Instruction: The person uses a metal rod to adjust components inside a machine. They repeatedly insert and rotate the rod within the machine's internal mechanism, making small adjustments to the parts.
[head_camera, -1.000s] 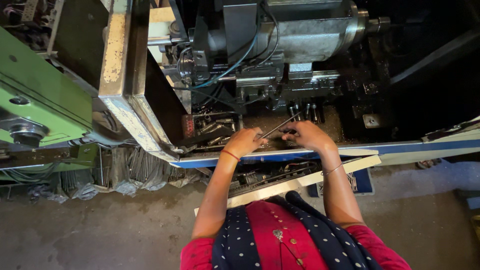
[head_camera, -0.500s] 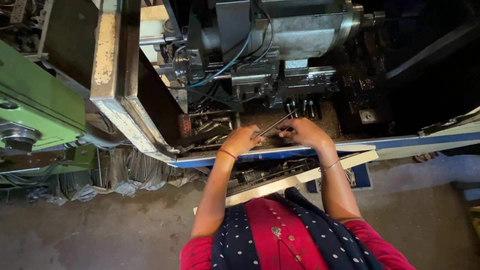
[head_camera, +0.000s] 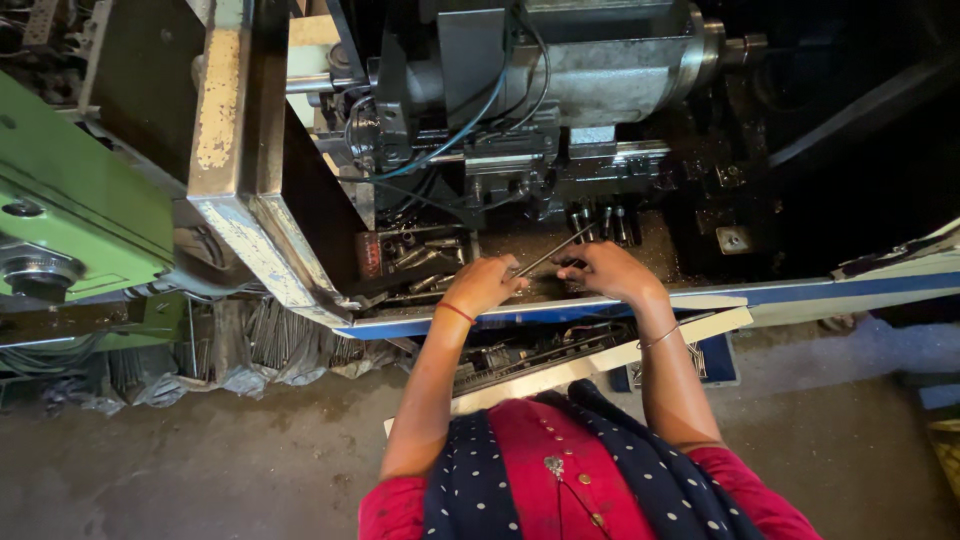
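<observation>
I look straight down onto my own arms reaching into a dark machine bay. My left hand (head_camera: 487, 283) pinches the near end of a thin metal rod (head_camera: 556, 249), which slants up and away to the right. My right hand (head_camera: 607, 270) lies just beside it, fingers curled down over the tray of dark metal parts (head_camera: 420, 255) (whether they grip anything I cannot tell). Above sits a grey machine housing (head_camera: 600, 60) with blue cables (head_camera: 470, 125). A blue-and-white rail (head_camera: 800, 290) crosses under my wrists, and a green machine (head_camera: 70, 220) stands at the left.
</observation>
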